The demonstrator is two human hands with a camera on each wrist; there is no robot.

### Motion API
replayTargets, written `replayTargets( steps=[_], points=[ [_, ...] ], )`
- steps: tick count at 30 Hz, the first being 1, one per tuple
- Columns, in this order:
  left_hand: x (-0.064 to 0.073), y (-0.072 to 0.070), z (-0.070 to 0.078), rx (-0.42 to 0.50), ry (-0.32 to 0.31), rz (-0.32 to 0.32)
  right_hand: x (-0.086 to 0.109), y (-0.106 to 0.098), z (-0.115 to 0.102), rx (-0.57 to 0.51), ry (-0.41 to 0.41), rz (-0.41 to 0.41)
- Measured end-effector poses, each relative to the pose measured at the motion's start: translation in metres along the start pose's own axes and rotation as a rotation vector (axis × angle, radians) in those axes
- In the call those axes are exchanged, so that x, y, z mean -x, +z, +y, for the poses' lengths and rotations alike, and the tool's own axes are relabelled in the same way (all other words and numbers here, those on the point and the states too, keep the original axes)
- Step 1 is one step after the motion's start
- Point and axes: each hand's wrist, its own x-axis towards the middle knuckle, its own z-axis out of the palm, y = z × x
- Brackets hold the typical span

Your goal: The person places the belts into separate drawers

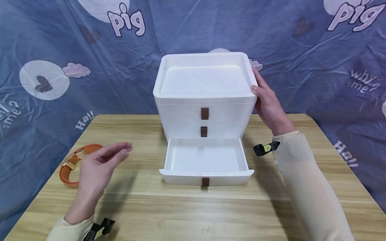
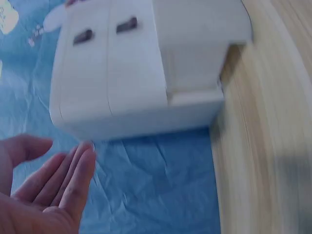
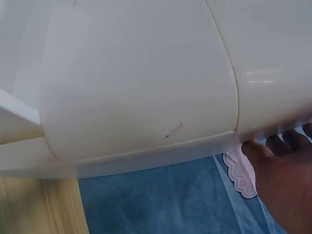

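A white drawer unit (image 1: 181,113) stands at the back of the table, its bottom drawer (image 1: 206,178) pulled out with nothing inside. Two upper drawers with brown tabs are closed. My right hand (image 1: 268,103) holds the unit's upper right edge, thumb at the rim and fingers along the side. In the right wrist view, the fingertips (image 3: 256,148) meet the white edge. To the left of the unit, my left hand (image 1: 98,167) is raised over the table with nothing in it, fingers extended and thumb apart. Partly behind it lies a coiled orange belt (image 1: 69,181) with gold-coloured metal parts.
The wooden table (image 1: 181,214) reaches back to a blue printed cloth (image 1: 187,26) hanging behind and at both sides. The unit's top is a shallow tray with a raised rim (image 1: 205,96). A black strap (image 1: 266,148) sits at the right wrist.
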Motion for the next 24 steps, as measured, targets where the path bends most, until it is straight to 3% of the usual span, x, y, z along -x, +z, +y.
replayTargets(
  steps=[3,5,8,11,14,18,24],
  points=[
    [-0.008,-0.011,-0.006,-0.086,-0.019,0.126,0.000,0.000,0.000,0.000,0.004,0.001],
    [-0.013,-0.020,-0.012,-0.172,-0.031,0.152,0.000,0.001,-0.001,-0.002,0.007,0.003],
    [-0.020,-0.033,-0.021,-0.324,-0.058,0.157,0.000,0.001,-0.001,-0.004,0.011,0.003],
    [-0.025,-0.045,-0.033,-0.484,-0.065,0.124,0.000,0.001,-0.001,-0.003,0.011,0.005],
    [-0.029,-0.053,-0.047,-0.582,-0.047,0.071,0.000,0.001,-0.001,-0.005,0.010,0.007],
    [-0.033,-0.060,-0.066,-0.677,0.019,0.024,0.000,0.001,-0.001,-0.009,0.009,0.008],
    [-0.038,-0.060,-0.083,-0.794,0.203,0.039,0.001,0.002,-0.001,-0.009,0.010,0.008]
  ],
)
